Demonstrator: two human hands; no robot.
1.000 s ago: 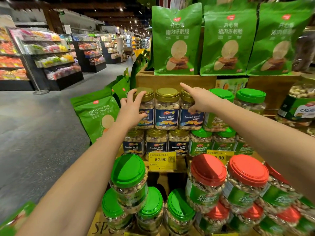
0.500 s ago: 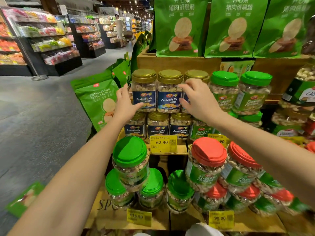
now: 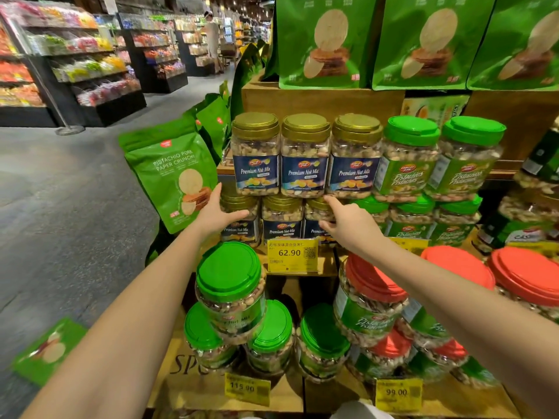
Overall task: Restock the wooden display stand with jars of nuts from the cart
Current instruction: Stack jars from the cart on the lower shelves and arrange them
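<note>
The left hand (image 3: 216, 214) is spreading wide, fingers straight, at the left end of the lower jars (image 3: 282, 219) of nut mix on the wooden stand (image 3: 320, 101). The right hand (image 3: 352, 228) is holding nothing, its forefinger pointing at the right end of that row, just beneath the upper jars (image 3: 304, 158), which are standing three abreast.

Forearms bare and outstretched, left hand (image 3: 216, 212) open, thumb raised, right hand (image 3: 352, 226) open, index finger forward.
</note>
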